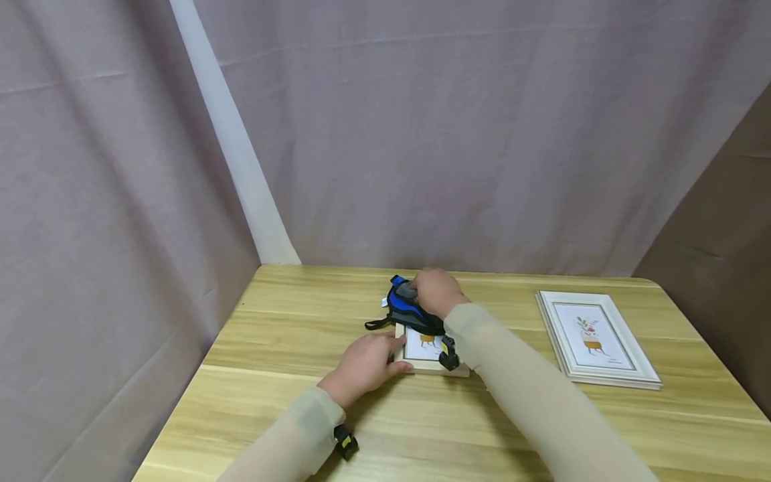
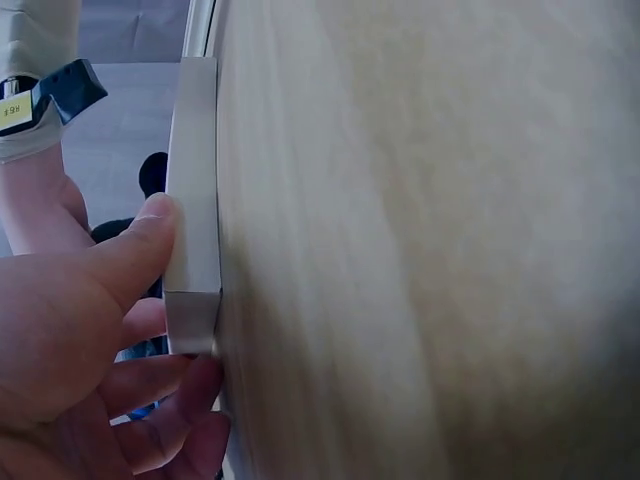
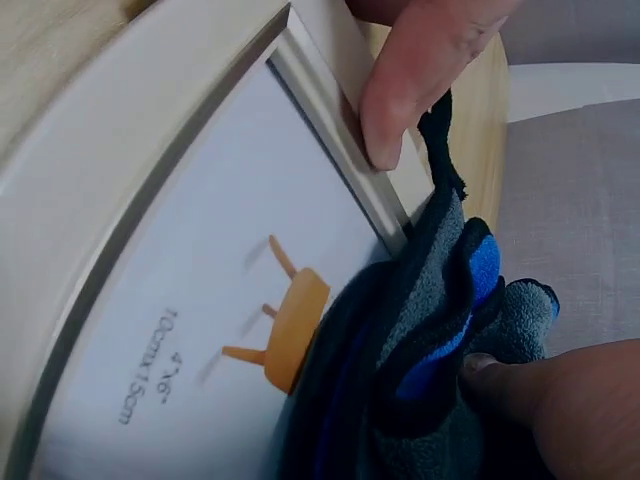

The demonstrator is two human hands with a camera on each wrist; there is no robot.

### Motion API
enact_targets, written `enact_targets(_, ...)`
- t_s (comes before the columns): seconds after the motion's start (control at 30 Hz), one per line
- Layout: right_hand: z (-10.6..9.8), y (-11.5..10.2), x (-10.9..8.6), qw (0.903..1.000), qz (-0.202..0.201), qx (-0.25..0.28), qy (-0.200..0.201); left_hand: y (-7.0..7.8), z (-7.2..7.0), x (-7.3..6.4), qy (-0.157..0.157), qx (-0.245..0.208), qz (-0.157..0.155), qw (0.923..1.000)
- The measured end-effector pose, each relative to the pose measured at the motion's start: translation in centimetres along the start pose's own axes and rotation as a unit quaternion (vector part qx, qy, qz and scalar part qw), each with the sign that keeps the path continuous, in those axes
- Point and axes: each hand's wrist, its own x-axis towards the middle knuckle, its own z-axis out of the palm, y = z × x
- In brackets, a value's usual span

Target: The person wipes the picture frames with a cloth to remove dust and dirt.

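A pale picture frame lies face up on the table, its print of an orange pot on legs partly covered. My left hand holds the frame's near left corner, with the thumb along the near edge and an index finger on the top border. In my right hand is a bunched blue, grey and black cloth, pressed against the upper part of the picture. A black strap loop of the cloth sticks out to the left. The far part of the frame is hidden under the cloth.
To the right, a stack of white picture frames lies on the wooden table, the top one showing a plant print. Behind the table's back edge hangs a grey-pink curtain. Each wrist wears a small black camera.
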Motion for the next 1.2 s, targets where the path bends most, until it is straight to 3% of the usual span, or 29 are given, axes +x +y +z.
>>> enact_targets(0.27, 0.6, -0.1, -0.2, 0.9999, -0.015, -0.003, 0.003, -0.2, 0.3, -0.2, 0.010, -0.029, -0.032, 0.9990)
enact_targets(0.8, 0.4, 0.4, -0.7, 0.9964, 0.011, 0.049, -0.068, -0.3, 0.1, -0.3, 0.020, -0.014, -0.047, 0.9986)
enact_targets(1.2, 0.1, 0.4, -1.7, 0.9963, 0.005, 0.041, -0.076, -0.3, 0.6, 0.1, 0.029, -0.002, -0.039, 0.9988)
